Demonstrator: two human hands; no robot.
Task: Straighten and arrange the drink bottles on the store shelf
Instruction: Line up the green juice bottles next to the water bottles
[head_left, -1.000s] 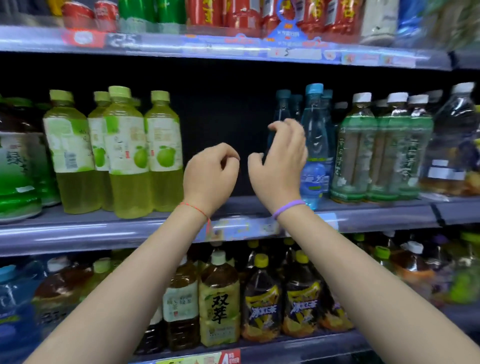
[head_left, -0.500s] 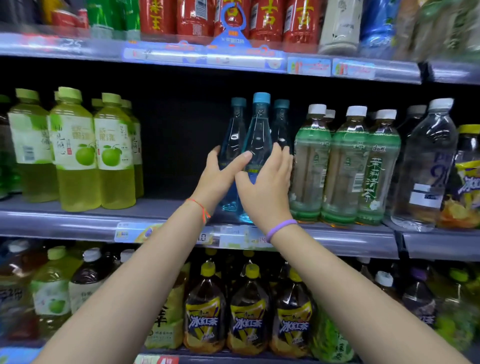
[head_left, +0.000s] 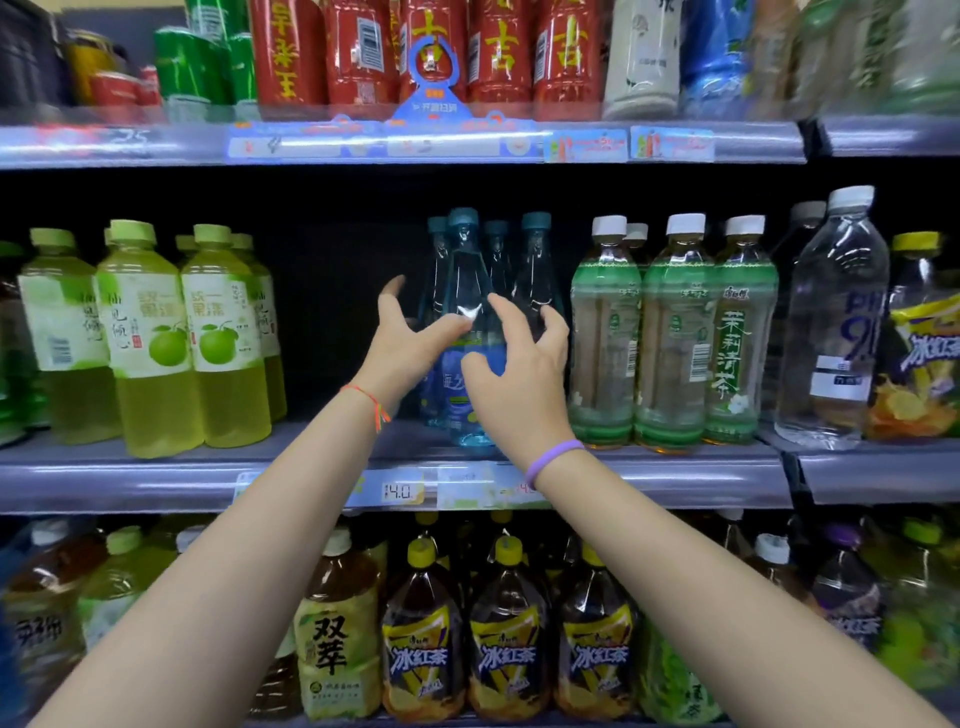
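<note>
Blue-tinted clear plastic, tall and tapering to a teal cap, the front drink bottle (head_left: 466, 312) stood on the grey metal middle shelf (head_left: 156, 467), in the dark gap between the green-apple bottles (head_left: 187, 338) and the white-capped tea bottles (head_left: 670, 332). I had my left hand (head_left: 410, 348) and right hand (head_left: 514, 379) flanking it, fingers spread and loosely bent, grasping nothing, presumably to square it with the row behind.

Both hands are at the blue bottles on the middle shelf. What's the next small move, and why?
Probably close both hands on the front blue bottle and slide it to the shelf edge. The left hand and right hand flank it with spread fingers, not gripping, and the blue bottles stand clustered unevenly.
</note>
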